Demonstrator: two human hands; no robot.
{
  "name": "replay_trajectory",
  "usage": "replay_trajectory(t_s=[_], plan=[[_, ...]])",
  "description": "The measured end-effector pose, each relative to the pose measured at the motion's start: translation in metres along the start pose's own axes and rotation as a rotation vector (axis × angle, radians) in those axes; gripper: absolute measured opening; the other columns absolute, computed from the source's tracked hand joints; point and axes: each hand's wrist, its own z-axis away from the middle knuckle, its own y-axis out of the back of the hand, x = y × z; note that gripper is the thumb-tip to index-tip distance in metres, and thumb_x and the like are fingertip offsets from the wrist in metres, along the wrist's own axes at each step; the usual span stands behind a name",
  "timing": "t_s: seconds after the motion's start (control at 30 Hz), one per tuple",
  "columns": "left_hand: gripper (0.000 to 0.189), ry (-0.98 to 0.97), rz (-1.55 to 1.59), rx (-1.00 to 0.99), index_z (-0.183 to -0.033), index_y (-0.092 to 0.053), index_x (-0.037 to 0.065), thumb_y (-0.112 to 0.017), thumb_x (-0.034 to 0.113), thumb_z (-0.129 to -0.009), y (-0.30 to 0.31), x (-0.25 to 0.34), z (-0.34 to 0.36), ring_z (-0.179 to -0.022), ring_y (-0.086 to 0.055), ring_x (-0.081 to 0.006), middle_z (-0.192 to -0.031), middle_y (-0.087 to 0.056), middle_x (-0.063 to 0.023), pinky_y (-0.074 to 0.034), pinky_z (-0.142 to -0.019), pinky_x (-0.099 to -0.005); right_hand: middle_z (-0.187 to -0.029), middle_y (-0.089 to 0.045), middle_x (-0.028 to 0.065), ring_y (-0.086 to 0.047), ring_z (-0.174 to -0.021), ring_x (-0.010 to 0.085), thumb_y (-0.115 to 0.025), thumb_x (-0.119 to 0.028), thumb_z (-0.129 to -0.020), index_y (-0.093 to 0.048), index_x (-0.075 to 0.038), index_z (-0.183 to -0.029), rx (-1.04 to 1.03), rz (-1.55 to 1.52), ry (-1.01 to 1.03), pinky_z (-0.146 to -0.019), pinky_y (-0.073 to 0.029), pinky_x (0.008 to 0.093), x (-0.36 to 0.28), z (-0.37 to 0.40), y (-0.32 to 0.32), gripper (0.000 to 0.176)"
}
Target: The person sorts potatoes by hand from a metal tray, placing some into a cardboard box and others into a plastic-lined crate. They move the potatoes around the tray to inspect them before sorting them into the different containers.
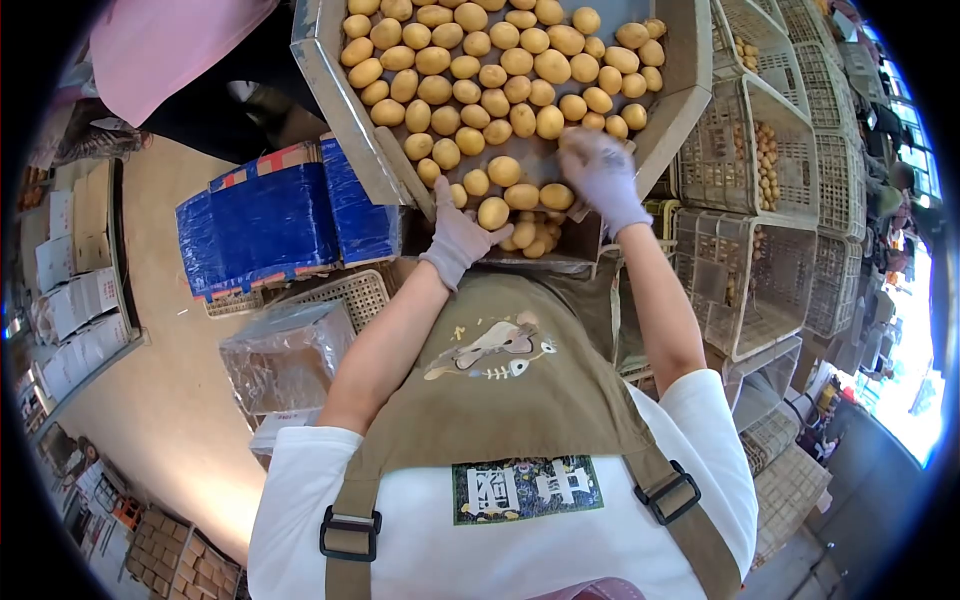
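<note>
Many yellow potatoes (497, 103) lie spread over a tray (640, 12) with raised metal sides. My left hand (460, 238), in a pale glove, is at the tray's near left corner with fingers and thumb apart, beside a potato (493, 213). In a matching glove, my right hand (602, 178) is over the near right part of the tray, among potatoes. Its fingers are blurred, so I cannot make out whether they hold anything. Below the tray's near edge, more potatoes (535, 236) are piled in a box (580, 243).
Plastic crates (765, 285), some with potatoes, are stacked on the right. Blue-wrapped boxes (265, 225) and a plastic-covered box (290, 350) stand on the left. Another person in a pink top (160, 50) is at the upper left.
</note>
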Motion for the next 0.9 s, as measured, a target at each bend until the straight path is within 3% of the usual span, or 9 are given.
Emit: replay_trajectory(t_s=[0.03,0.13,0.27,0.4,0.6,0.7,0.8,0.87,0.9], plan=[[0.088,0.023,0.048,-0.055,-0.154,-0.028,0.021,-0.039,0.079,-0.089,0.000,-0.001,-0.002,-0.145,-0.031,-0.0364,-0.159,-0.030,-0.0093,-0.032,-0.108,-0.0713,-0.129,-0.064,0.0039,-0.056,-0.121,0.0301,-0.058,-0.031,-0.090,-0.068,-0.024,-0.124,0.263,0.505,-0.047,-0.104,-0.035,0.0575,-0.004,0.005,0.012,0.037],[0.088,0.054,0.120,-0.167,-0.154,-0.029,0.020,-0.037,0.080,-0.090,-0.001,-0.004,-0.006,-0.146,-0.030,-0.0379,-0.159,-0.028,-0.0092,-0.032,-0.108,-0.0714,-0.117,-0.065,0.0085,-0.057,-0.117,0.0294,-0.059,-0.026,-0.088,-0.068,-0.025,-0.125,0.171,0.751,-0.037,-0.106,-0.033,0.0516,0.018,-0.021,0.008,0.038],[0.084,0.022,0.135,-0.187,-0.153,-0.030,0.020,-0.036,0.076,-0.092,-0.005,-0.009,-0.006,-0.145,-0.030,-0.0387,-0.159,-0.028,-0.0092,-0.032,-0.109,-0.0705,-0.121,-0.065,0.0097,-0.057,-0.118,0.0288,-0.054,-0.018,-0.093,-0.066,-0.030,-0.124,-0.024,0.774,-0.105,-0.109,-0.031,0.0495,-0.002,-0.031,0.030,0.035],[0.079,0.029,0.210,-0.193,-0.152,-0.032,0.019,-0.037,0.071,-0.093,-0.004,-0.010,-0.005,-0.145,-0.031,-0.0392,-0.158,-0.030,-0.0097,-0.031,-0.110,-0.0697,-0.123,-0.063,0.0103,-0.055,-0.123,0.0308,-0.055,-0.019,-0.095,-0.067,-0.031,-0.120,-0.175,0.865,0.184,-0.115,-0.026,0.0532,0.015,-0.022,0.025,0.030],[0.075,0.010,0.205,-0.298,-0.152,-0.030,0.018,-0.038,0.066,-0.095,-0.003,-0.006,0.000,-0.146,-0.030,-0.0394,-0.160,-0.026,-0.0093,-0.030,-0.109,-0.0718,-0.106,-0.063,0.0099,-0.059,-0.110,0.0322,-0.064,-0.021,-0.086,-0.066,-0.022,-0.115,-0.138,0.706,0.251,-0.106,-0.038,0.0487,0.024,-0.017,0.018,0.029],[0.077,0.008,0.201,-0.245,-0.153,-0.030,0.019,-0.037,0.068,-0.095,-0.006,-0.005,0.002,-0.146,-0.029,-0.0400,-0.161,-0.025,-0.0097,-0.030,-0.109,-0.0718,-0.097,-0.065,0.0090,-0.062,-0.096,0.0291,-0.072,-0.018,-0.075,-0.067,-0.016,-0.101,0.375,0.448,0.625,-0.083,-0.049,0.0435,0.019,0.013,0.066,0.027],[0.078,0.024,0.228,-0.257,-0.153,-0.029,0.019,-0.036,0.070,-0.094,-0.001,-0.005,-0.004,-0.146,-0.028,-0.0406,-0.161,-0.025,-0.0101,-0.032,-0.108,-0.0717,-0.105,-0.070,0.0090,-0.068,-0.080,0.0299,-0.067,-0.014,-0.082,-0.070,-0.014,-0.108,0.862,0.726,-0.028,-0.076,-0.055,0.0415,0.086,0.015,0.108,0.027],[0.079,0.010,0.193,-0.252,-0.154,-0.028,0.018,-0.035,0.070,-0.094,-0.005,-0.004,-0.004,-0.146,-0.028,-0.0410,-0.161,-0.025,-0.0109,-0.032,-0.108,-0.0717,-0.110,-0.069,0.0127,-0.069,-0.092,0.0310,-0.064,-0.012,-0.085,-0.068,-0.012,-0.115,0.829,0.710,-0.066,-0.082,-0.055,0.0427,0.069,0.004,0.123,0.030],[0.080,0.009,0.167,-0.247,-0.154,-0.027,0.018,-0.034,0.070,-0.094,-0.007,-0.005,-0.003,-0.146,-0.028,-0.0412,-0.161,-0.024,-0.0113,-0.032,-0.108,-0.0716,-0.108,-0.069,0.0140,-0.068,-0.098,0.0311,-0.063,-0.013,-0.085,-0.066,-0.012,-0.118,0.760,0.554,0.138,-0.085,-0.054,0.0435,0.063,-0.012,0.110,0.033]])
